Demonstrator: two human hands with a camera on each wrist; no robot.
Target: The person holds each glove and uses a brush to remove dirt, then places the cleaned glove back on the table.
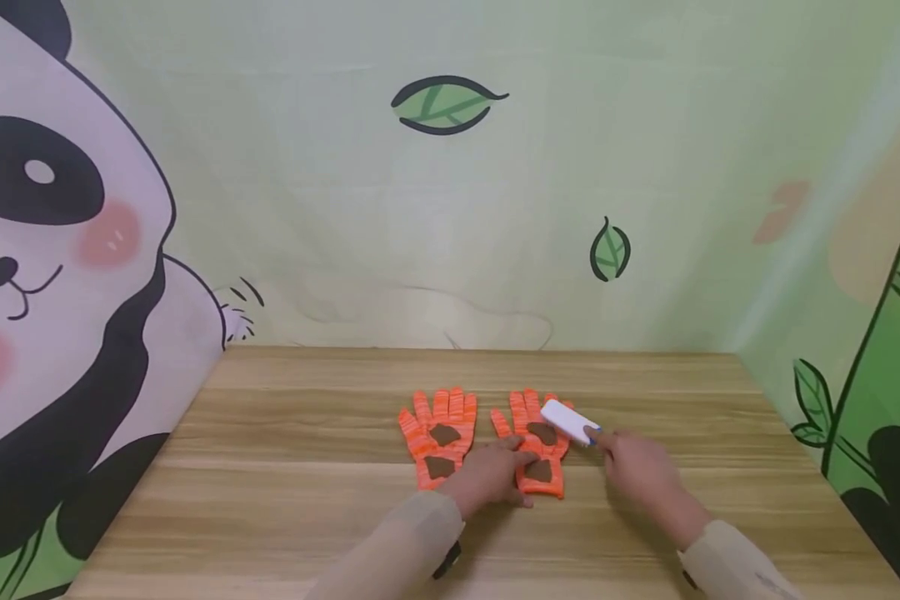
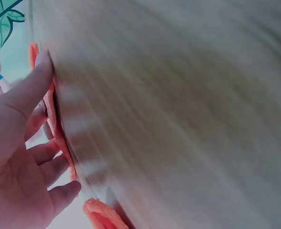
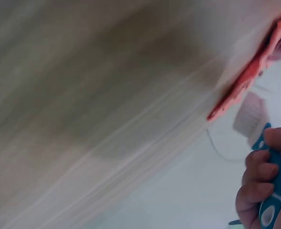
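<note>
Two orange knitted gloves lie flat on the wooden table, each with brown patches on palm and cuff. My left hand (image 1: 492,473) rests on the right-hand glove (image 1: 525,407) near its thumb and cuff, fingers spread. The left wrist view shows the fingertips (image 2: 66,191) pressed along the glove's edge. A brush with a white head (image 1: 566,419) and a blue handle (image 3: 274,191) is gripped in my right hand (image 1: 643,468), fingers curled round the handle. The head is over the upper patch (image 1: 542,433) of that glove, bristles facing down.
The left-hand glove (image 1: 453,407) lies close beside my left wrist, its lower part overlapped by the hand. The wooden table (image 1: 285,492) ends at a back edge against a printed cloth wall (image 1: 307,208) with a panda and leaves.
</note>
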